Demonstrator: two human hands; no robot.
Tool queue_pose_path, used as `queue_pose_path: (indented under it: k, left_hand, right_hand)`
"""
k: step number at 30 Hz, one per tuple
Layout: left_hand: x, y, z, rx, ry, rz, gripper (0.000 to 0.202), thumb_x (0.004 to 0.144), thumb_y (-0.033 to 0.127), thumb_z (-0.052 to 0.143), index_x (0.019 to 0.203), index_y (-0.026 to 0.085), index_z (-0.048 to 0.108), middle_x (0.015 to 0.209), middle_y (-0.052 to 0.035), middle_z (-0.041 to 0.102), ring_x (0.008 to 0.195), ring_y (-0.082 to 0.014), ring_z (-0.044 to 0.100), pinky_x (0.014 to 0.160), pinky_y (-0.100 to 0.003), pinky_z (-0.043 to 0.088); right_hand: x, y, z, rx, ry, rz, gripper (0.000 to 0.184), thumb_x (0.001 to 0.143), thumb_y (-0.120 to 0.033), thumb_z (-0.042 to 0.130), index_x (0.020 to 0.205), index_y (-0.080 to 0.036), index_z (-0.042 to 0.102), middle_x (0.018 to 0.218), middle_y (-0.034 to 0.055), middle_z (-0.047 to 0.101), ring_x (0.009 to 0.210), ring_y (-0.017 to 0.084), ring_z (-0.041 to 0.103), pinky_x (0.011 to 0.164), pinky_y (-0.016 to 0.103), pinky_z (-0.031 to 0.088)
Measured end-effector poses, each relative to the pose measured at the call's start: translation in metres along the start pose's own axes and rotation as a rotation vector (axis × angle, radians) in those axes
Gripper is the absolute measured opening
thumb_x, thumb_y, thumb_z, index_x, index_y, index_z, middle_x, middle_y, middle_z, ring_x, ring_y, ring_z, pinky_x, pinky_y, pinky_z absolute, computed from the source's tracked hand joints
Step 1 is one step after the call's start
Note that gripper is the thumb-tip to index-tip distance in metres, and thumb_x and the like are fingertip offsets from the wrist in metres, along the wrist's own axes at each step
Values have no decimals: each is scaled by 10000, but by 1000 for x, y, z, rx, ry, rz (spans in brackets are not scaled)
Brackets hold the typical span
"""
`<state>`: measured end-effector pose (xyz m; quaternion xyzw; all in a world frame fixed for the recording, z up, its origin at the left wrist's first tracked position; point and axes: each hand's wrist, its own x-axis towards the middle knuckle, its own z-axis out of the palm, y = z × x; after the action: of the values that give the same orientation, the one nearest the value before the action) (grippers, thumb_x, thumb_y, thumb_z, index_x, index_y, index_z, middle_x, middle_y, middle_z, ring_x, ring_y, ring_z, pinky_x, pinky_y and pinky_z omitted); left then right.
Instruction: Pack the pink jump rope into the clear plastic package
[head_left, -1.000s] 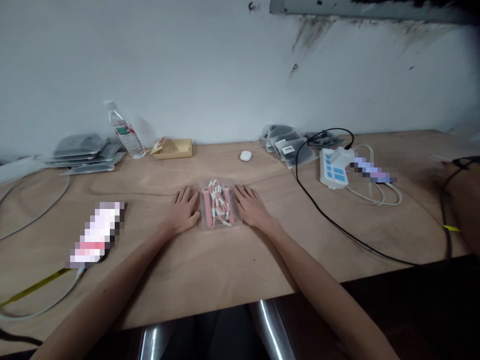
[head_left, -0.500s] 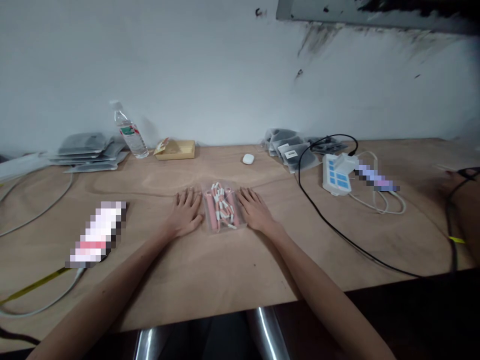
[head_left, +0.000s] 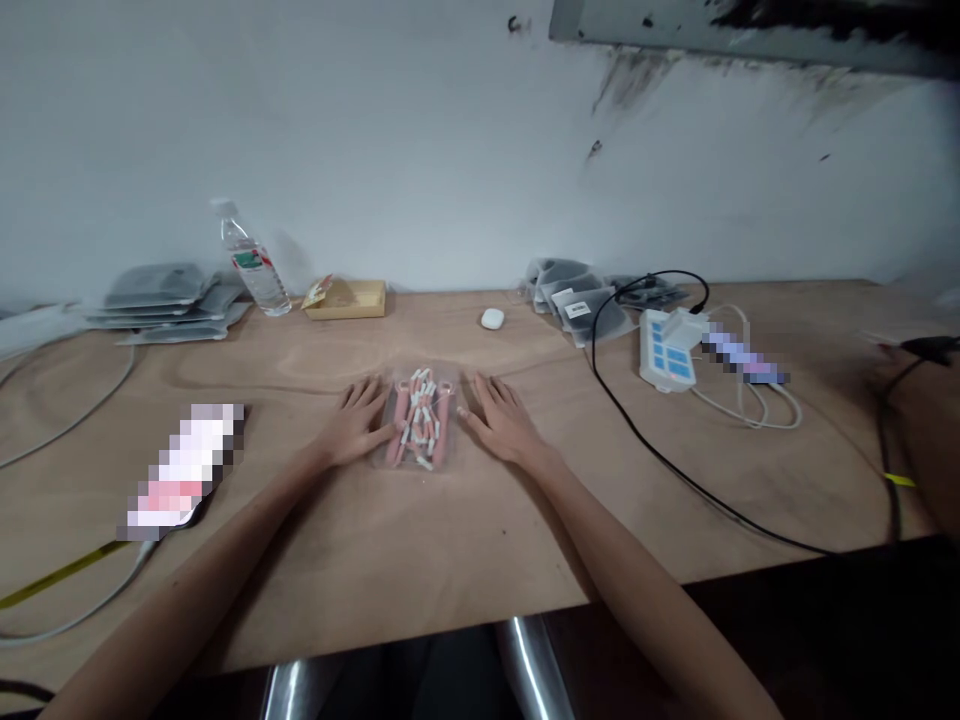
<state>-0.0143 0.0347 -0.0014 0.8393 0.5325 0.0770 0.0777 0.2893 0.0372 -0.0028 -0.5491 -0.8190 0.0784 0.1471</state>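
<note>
A clear plastic packet (head_left: 418, 422) holding pink handles and a pink-and-white beaded cord lies on the wooden table (head_left: 420, 540), slightly tilted. My left hand (head_left: 349, 424) lies flat on the table at the packet's left edge, fingers stretched out and touching it. My right hand (head_left: 501, 420) rests flat just right of the packet, fingers spread, the thumb close to its right edge. Neither hand holds anything.
A water bottle (head_left: 250, 260), a small wooden tray (head_left: 346, 298), grey pouches (head_left: 161, 302) and a white earbud case (head_left: 492, 319) stand along the wall. A white power strip (head_left: 666, 350) with black and white cables lies right. A blurred phone (head_left: 182, 472) lies left.
The packet has turned and slid a little to the left between my hands. Both hands stay flat beside it.
</note>
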Motion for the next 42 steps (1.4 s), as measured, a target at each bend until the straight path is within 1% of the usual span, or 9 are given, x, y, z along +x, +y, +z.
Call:
queue_pose_path:
  k: [4,7,12,15,18,22,28,33,42]
  left_hand:
    - [1,4,-7,-27,-79,-36,793,952,728,331,1583,249,332,1679,-120,157,1552,-369,84,1224,-580,125]
    - [6,6,-17,-59,-143,-65,764,921,733,405,1550,301,397,1681,-93,174,1550,-382,89,1214,-591,150]
    - [24,9,-44,-117,-89,-156,621,943,623,435,1384,227,620,1444,-111,591,1320,-319,563,1062,-392,447]
    - [30,24,-51,-3,45,-336,540,968,503,424,1346,168,616,1234,-156,704,1118,-328,677,914,-408,521]
    - [25,44,-39,73,133,-205,467,973,481,437,1287,188,623,1270,-147,673,1190,-336,625,1005,-462,476]
    - [15,58,-13,169,260,-187,659,950,556,480,1437,112,489,1527,-226,439,1433,-436,361,1134,-558,350]
    - [17,58,0,97,318,-135,647,940,566,496,1418,131,513,1525,-201,448,1438,-424,350,1161,-548,337]
    - [17,58,4,90,298,-102,697,960,596,450,1464,115,476,1547,-211,425,1462,-430,319,1166,-561,329]
    - [18,29,-7,85,185,4,736,968,603,412,1511,106,410,1591,-207,371,1499,-406,272,1186,-552,316]
  right_hand:
    - [4,9,-2,173,95,-28,821,988,-652,372,1565,-73,304,1594,234,364,1477,381,333,1190,547,298]
    - [6,11,-4,272,201,-100,667,993,-589,424,1474,-128,467,1492,201,515,1404,355,443,1150,535,368]
    - [5,4,-9,318,316,-121,367,965,-359,516,1250,-166,647,1191,157,705,1110,307,638,982,473,500]
    - [5,2,-8,406,359,-82,298,927,-282,545,1169,-172,680,1019,121,746,947,273,681,874,424,533]
    - [8,1,-2,572,330,-57,281,917,-268,550,1147,-187,688,1000,96,754,877,235,700,800,366,548]
    - [9,2,4,605,276,-36,281,923,-303,551,1134,-179,689,1051,108,747,931,244,699,829,376,544]
    - [8,6,0,518,253,-65,377,959,-328,510,1277,-170,635,1173,140,720,1048,277,672,942,446,519]
    - [10,1,3,503,254,-58,475,962,-330,518,1408,-176,569,1357,157,648,1234,304,609,1066,492,458]
    - [10,6,-1,665,206,-101,439,996,-376,508,1400,-228,593,1385,110,641,1269,266,604,1092,466,456]
